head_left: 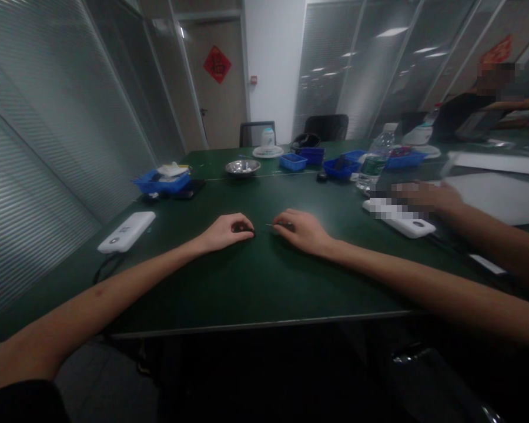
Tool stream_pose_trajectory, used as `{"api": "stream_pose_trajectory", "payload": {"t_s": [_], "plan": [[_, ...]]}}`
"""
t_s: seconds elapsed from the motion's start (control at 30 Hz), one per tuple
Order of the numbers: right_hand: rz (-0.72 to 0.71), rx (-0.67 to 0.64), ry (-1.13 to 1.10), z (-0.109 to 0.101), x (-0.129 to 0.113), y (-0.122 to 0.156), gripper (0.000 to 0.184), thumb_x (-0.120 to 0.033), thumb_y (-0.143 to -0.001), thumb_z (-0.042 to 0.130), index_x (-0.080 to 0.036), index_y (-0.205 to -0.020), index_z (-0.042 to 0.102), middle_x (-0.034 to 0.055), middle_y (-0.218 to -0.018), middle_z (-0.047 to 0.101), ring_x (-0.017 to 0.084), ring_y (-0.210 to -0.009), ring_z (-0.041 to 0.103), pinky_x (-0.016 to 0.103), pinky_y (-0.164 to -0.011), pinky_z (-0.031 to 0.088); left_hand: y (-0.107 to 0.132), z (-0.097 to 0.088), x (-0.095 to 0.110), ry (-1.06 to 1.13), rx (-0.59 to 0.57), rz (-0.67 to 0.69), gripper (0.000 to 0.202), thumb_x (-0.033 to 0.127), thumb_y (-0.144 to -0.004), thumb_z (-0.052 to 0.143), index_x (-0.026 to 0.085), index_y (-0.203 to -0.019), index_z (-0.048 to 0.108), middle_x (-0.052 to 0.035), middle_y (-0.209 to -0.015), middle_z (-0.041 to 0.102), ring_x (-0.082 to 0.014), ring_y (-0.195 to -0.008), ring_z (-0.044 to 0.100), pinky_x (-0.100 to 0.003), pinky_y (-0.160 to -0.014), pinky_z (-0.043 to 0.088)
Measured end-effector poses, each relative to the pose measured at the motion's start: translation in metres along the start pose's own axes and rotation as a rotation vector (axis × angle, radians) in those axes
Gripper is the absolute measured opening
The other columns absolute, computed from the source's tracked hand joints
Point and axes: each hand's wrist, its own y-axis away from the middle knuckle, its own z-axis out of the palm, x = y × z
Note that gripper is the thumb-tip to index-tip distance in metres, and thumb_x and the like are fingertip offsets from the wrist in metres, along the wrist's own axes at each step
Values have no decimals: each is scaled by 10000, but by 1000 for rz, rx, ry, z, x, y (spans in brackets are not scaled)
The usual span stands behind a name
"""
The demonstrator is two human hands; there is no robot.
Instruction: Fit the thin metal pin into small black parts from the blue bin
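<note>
My left hand (227, 231) rests on the green table (247, 282), its thumb and fingers closed around a small dark object (250, 233). The fingers cover most of that object, so its kind is not clear. Opposite it, my right hand (303, 230) also lies on the table, pinching a thin tool with a dark handle (287, 225). The tool's slim, pale tip (270, 224) points left toward my left hand. A short gap separates the two hands, and the tip does not touch the dark object.
White power bank (127, 231) with a cable at left; another white device (401, 218) near a co-worker's hand (441, 198) at right. Farther back are a metal bowl (243, 168), blue trays (161, 181), a white basket (268, 152), a water bottle (374, 161) and a black mouse (321, 176).
</note>
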Motion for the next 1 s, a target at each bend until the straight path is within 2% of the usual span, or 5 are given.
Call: {"api": "stream_pose_trajectory", "payload": {"t_s": [0.27,0.43,0.67,0.87,1.0], "plan": [[-29,-17,-6,0,2,0,242,-384,-1028,585,-212,-1135,716,73,-1080,699,187,-872,643,318,-754,482,5,-60,-89,-238,359,-268,247,381,-882,726,231,-1056,814,-64,-1084,794,-268,-991,713,-394,-941,515],[-42,-25,0,-1,1,0,245,-385,-1031,583,-208,-1144,711,75,-1081,697,183,-863,637,313,-736,475,18,-88,-127,-471,456,-342,225,340,-901,667,233,-1009,833,-70,-1128,787,-297,-1092,696,-404,-1039,482],[-51,-30,1,0,0,0,251,-389,-1031,576,-210,-1146,710,70,-1088,695,180,-856,635,312,-731,469,17,-94,-145,-625,466,-378,299,295,-921,594,182,-1078,822,-114,-1169,766,-315,-1096,687,-406,-1041,479],[-56,-28,4,0,0,1,242,-378,-1027,586,-208,-1142,713,75,-1095,699,186,-867,643,312,-732,476,18,-96,-151,-527,519,-441,264,324,-881,680,181,-1064,806,-101,-1059,794,-297,-1024,712,-398,-987,507],[-59,-34,1,-2,-1,1,246,-382,-1029,584,-205,-1143,711,76,-1094,700,187,-868,645,312,-731,477,18,-93,-143,-427,504,-463,260,309,-853,715,177,-1065,787,-97,-1038,794,-278,-999,715,-380,-940,525]]}}
